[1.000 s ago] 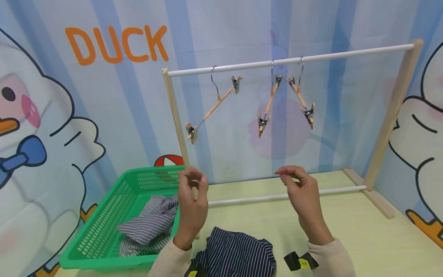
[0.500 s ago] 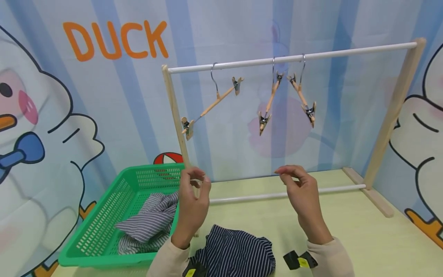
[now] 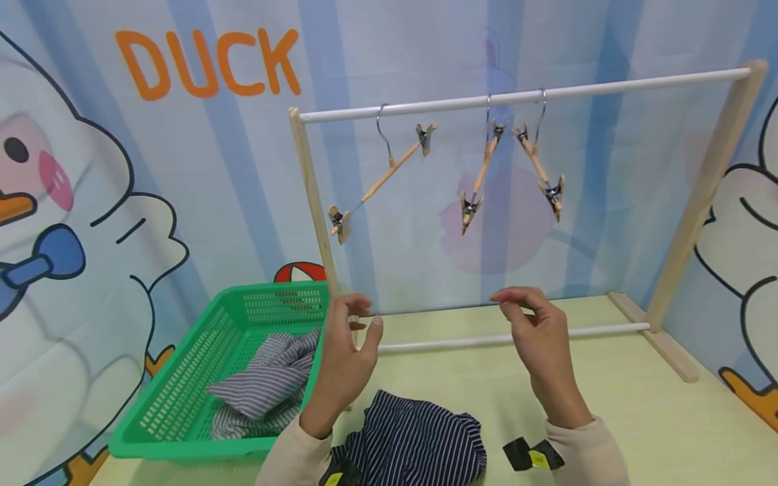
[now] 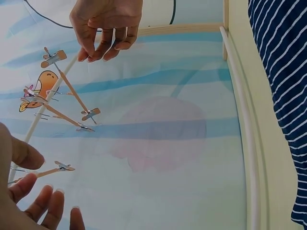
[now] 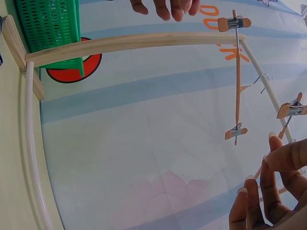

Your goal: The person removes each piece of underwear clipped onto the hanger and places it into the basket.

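My left hand hovers over the table beside the green basket, thumb apart from its curved fingers and nothing held. Across from it, my right hand is raised with loosely bent fingers, its thumb close to the index finger; it is bare too. Below and between them lies a crumpled navy garment with white stripes. Three wooden clip hangers hang from the rack's white top bar: one at the left, and a middle hanger close to a right hanger. Their clips carry nothing.
A green plastic basket stands at the left with grey-and-white striped cloth inside. The rack has wooden side posts and a white lower bar. A printed curtain hangs behind it.
The left thumb has moved away from the fingers, widening that hand's gap. The right hand keeps nearly the same pose. The left hanger swings slightly, and the head view has shifted a little.
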{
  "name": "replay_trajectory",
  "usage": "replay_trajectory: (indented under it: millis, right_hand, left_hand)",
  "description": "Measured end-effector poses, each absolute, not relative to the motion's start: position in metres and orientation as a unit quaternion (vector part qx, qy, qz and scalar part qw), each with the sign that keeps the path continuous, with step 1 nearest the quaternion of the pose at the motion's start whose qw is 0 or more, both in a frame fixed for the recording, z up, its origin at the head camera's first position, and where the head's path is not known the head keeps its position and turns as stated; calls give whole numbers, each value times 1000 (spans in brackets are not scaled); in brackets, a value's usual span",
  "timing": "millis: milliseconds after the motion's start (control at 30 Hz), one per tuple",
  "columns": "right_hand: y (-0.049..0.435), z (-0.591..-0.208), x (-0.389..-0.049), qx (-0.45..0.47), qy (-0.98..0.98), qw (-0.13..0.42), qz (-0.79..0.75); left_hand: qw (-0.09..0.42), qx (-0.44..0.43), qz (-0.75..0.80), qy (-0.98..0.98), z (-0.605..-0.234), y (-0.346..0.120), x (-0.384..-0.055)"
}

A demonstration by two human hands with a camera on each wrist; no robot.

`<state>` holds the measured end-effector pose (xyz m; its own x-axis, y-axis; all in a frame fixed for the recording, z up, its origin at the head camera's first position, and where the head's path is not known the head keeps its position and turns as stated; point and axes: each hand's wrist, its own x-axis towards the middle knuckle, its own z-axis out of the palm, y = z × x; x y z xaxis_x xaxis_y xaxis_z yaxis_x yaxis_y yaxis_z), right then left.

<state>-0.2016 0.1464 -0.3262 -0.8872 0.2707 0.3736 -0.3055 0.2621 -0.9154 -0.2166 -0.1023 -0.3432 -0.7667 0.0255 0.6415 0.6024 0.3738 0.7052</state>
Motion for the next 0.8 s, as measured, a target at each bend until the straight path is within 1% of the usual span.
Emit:
replay_trajectory:
  millis: [333, 567, 800]
  right_hand:
    - [146, -325, -201, 9, -754, 240, 612]
    - [146, -325, -201, 12, -755, 242, 609]
    - [147, -325, -201, 10, -754, 246, 609]
  left_hand:
    - [252, -200, -503, -802, -346, -101, -217]
    - [238, -208, -461, -829, -345, -101, -214]
    - [201, -217, -435, -850, -345, -101, -212]
